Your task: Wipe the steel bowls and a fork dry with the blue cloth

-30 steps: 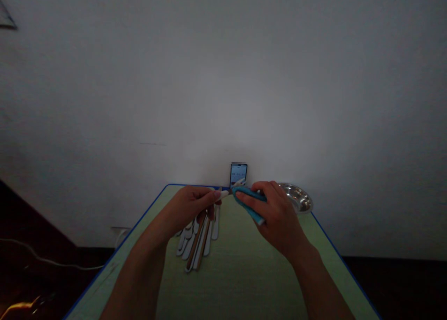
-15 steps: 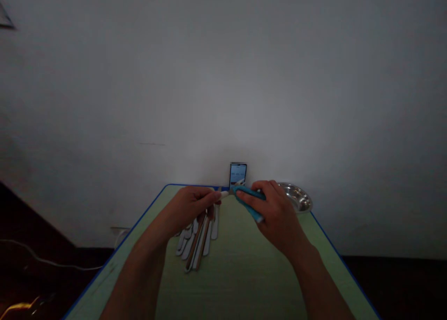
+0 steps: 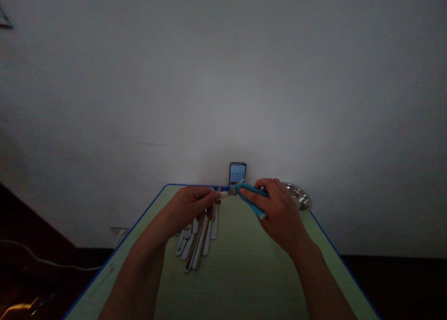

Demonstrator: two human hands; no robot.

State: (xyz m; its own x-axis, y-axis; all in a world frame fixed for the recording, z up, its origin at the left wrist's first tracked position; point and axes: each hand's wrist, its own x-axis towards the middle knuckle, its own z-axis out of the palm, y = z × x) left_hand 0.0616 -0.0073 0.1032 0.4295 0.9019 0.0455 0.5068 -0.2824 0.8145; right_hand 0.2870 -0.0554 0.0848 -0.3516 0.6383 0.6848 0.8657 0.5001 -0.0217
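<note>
My left hand [image 3: 195,201] pinches the pale handle of a white-handled piece of cutlery [image 3: 224,194] between thumb and fingers. Its metal part points right, and the cloth hides much of that end, so its kind is unclear. A folded blue cloth [image 3: 253,199] is gripped in my right hand [image 3: 279,208] and wraps around the metal end. Below my left hand, a pile of knives and other cutlery [image 3: 197,245] with silver and brown handles lies on the table; my wrist and fingers cover its far part.
A phone [image 3: 237,174] with a lit screen leans upright against the wall at the table's back edge. Behind my right hand stands a shiny metal bowl [image 3: 303,199], partly hidden. The pale green table [image 3: 244,273] has a blue edge. A white cable [image 3: 52,262] runs at the left.
My right hand and the blue cloth have shifted slightly right along the cutlery, baring more of its metal neck. My left hand keeps its hold in nearly the same place.
</note>
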